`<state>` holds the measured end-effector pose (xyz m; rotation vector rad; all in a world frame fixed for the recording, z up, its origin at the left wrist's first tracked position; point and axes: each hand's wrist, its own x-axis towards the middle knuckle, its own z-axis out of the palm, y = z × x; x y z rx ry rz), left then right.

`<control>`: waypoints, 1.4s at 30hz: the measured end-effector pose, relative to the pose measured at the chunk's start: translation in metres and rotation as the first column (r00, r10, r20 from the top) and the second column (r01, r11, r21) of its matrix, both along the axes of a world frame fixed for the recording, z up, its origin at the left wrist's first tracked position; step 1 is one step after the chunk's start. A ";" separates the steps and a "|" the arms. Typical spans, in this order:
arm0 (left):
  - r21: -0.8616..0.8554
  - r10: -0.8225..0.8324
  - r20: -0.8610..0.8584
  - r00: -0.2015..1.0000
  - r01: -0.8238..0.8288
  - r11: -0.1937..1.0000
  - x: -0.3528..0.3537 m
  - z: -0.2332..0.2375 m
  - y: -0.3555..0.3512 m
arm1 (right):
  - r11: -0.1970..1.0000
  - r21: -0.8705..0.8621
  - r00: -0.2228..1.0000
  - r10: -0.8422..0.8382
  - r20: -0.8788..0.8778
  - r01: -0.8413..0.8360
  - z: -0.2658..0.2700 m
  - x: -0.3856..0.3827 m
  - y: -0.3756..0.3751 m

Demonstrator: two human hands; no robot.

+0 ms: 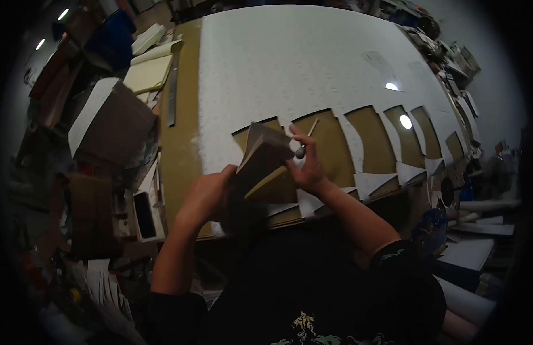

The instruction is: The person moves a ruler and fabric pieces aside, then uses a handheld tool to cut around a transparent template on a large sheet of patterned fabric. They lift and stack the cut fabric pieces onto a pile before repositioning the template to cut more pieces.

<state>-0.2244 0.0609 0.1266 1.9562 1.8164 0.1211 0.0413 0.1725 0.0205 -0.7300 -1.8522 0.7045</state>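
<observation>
Well, both hands (205,194) curl at tilted brown sheets (263,150)

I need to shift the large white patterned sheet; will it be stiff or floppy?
Probably floppy: the white sheet looks thin along its cut edges. Its narrow strips between the openings may sag or fold when lifted.

The left hand (206,195) is blurred, its fingertips hidden behind the dark folded piece (258,154). Beside the right hand (308,167), that piece covers part of the worktop (183,98); its material is unclear.
</observation>
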 end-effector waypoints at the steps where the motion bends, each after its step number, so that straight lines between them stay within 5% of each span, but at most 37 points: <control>1: 0.041 -0.031 -0.017 0.999 0.032 0.999 0.015 -0.001 0.001 | 0.998 -0.040 0.998 0.049 -0.025 -0.050 0.002 0.010 0.000; 6: 0.161 -0.034 -0.127 0.991 0.054 0.985 0.060 -0.003 0.003 | 0.946 -0.304 0.993 0.115 0.000 -0.110 -0.022 0.037 -0.019; 8: 0.186 0.004 -0.222 0.975 0.038 0.982 0.049 -0.016 -0.004 | 0.960 -0.242 0.990 0.132 -0.045 -0.139 -0.028 0.039 -0.021; 13: 0.291 0.198 -0.158 0.967 -0.146 0.946 0.011 -0.021 -0.050 | 0.890 -0.400 0.976 0.192 -0.106 -0.218 -0.022 0.045 -0.017; 14: 0.304 0.314 0.292 0.903 -0.399 0.865 -0.005 -0.045 -0.061 | 0.875 -0.412 0.967 0.215 -0.140 -0.254 -0.021 0.045 -0.015; 15: 0.192 0.352 0.681 0.642 -0.620 0.760 -0.013 -0.067 -0.068 | 0.879 -0.410 0.969 0.201 -0.142 -0.243 -0.020 0.045 -0.015; 16: 0.195 0.345 0.680 0.647 -0.613 0.765 -0.011 -0.085 -0.071 | 0.899 -0.365 0.968 0.198 -0.154 -0.241 -0.019 0.044 -0.014; 18: 0.023 0.219 0.936 0.277 -0.667 0.745 -0.001 -0.125 -0.078 | 0.916 -0.316 0.965 0.203 -0.164 -0.247 -0.021 0.037 -0.008; 20: -0.047 0.273 0.934 0.231 -0.677 0.734 -0.027 -0.192 -0.083 | 0.908 -0.311 0.951 0.219 -0.217 -0.280 -0.032 0.023 -0.009; 22: -0.123 0.327 0.938 0.114 -0.772 0.623 0.003 -0.159 -0.075 | 0.805 -0.518 0.957 0.248 -0.150 -0.290 -0.027 0.018 -0.005; 23: -0.028 0.251 0.955 0.156 -0.799 0.601 -0.004 -0.177 -0.077 | 0.857 -0.447 0.966 0.210 -0.153 -0.257 -0.025 0.015 -0.004; 24: 0.120 0.220 0.922 0.318 -0.776 0.619 0.007 -0.157 -0.077 | 0.897 -0.375 0.969 0.183 -0.169 -0.234 -0.021 0.015 -0.004; 25: 0.148 0.160 0.932 0.324 -0.747 0.648 0.018 -0.140 -0.077 | 0.862 -0.432 0.963 0.211 -0.166 -0.263 -0.014 0.021 -0.004; 26: 0.201 0.222 0.884 0.412 -0.762 0.616 0.014 -0.150 -0.083 | 0.945 -0.258 0.976 0.169 -0.139 -0.200 -0.005 0.023 -0.004; 27: 0.218 0.357 0.757 0.547 -0.727 0.651 0.010 -0.151 -0.086 | 0.943 -0.260 0.975 0.177 -0.136 -0.207 -0.010 0.024 -0.002; 29: 0.091 0.148 0.959 0.241 -0.759 0.645 0.028 -0.144 -0.075 | 0.936 -0.264 0.967 0.196 -0.162 -0.234 -0.025 0.027 0.005; 33: 0.094 0.150 0.959 0.241 -0.768 0.633 0.033 -0.152 -0.061 | 0.915 -0.314 0.953 0.181 -0.244 -0.254 -0.027 0.020 0.004; 41: 0.146 0.141 0.950 0.280 -0.793 0.591 0.031 -0.153 -0.062 | 0.946 -0.277 0.982 0.138 -0.127 -0.168 -0.029 0.019 0.005; 42: 0.078 0.140 0.970 0.201 -0.796 0.601 0.029 -0.160 -0.062 | 0.944 -0.268 0.977 0.164 -0.133 -0.195 -0.032 0.021 0.005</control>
